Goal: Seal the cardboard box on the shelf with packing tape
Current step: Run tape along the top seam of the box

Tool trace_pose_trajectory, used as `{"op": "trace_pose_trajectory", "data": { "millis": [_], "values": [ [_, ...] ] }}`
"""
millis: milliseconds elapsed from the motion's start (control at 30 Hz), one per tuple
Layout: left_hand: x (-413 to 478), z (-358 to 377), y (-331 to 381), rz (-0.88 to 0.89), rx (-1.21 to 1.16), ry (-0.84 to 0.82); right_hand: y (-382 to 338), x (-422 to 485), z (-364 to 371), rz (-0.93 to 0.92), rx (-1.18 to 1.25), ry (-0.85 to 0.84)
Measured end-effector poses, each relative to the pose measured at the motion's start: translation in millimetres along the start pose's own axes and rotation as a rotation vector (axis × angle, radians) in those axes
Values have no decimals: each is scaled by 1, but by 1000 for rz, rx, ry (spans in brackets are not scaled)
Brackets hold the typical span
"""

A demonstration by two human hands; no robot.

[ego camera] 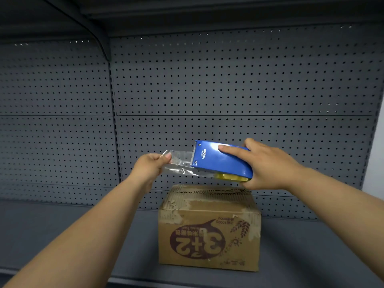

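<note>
A worn brown cardboard box point(208, 231) with a dark red upside-down print stands on the grey shelf point(83, 235), its top flaps closed. Above it my right hand point(266, 165) grips a blue tape dispenser point(218, 161) holding a yellowish roll. A strip of clear packing tape point(180, 163) stretches left from the dispenser's toothed edge. My left hand point(151, 165) pinches the strip's free end. Both hands hover above the box without touching it.
A grey perforated back panel point(228, 90) rises behind the box. An upper shelf point(187, 15) overhangs at the top. A dark bracket point(99, 38) slants down at the upper left. The shelf's front edge point(145, 281) runs along the bottom.
</note>
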State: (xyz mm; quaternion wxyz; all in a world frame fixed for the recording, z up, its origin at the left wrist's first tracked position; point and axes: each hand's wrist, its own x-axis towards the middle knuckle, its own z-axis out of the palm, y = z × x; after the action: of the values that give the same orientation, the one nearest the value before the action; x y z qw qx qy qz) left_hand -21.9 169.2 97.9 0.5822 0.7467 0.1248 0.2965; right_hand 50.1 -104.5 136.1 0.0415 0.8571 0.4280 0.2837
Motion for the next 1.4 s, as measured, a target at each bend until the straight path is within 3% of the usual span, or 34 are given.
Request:
{"op": "trace_pose_trajectory", "data": {
  "millis": [600, 1400],
  "values": [
    [9, -31, -6, -48, 14, 60, 30, -11, 4, 60, 14, -66],
    [34, 2, -107, -637, 32, -27, 19, 23, 45, -34, -20, -217]
  ]
}}
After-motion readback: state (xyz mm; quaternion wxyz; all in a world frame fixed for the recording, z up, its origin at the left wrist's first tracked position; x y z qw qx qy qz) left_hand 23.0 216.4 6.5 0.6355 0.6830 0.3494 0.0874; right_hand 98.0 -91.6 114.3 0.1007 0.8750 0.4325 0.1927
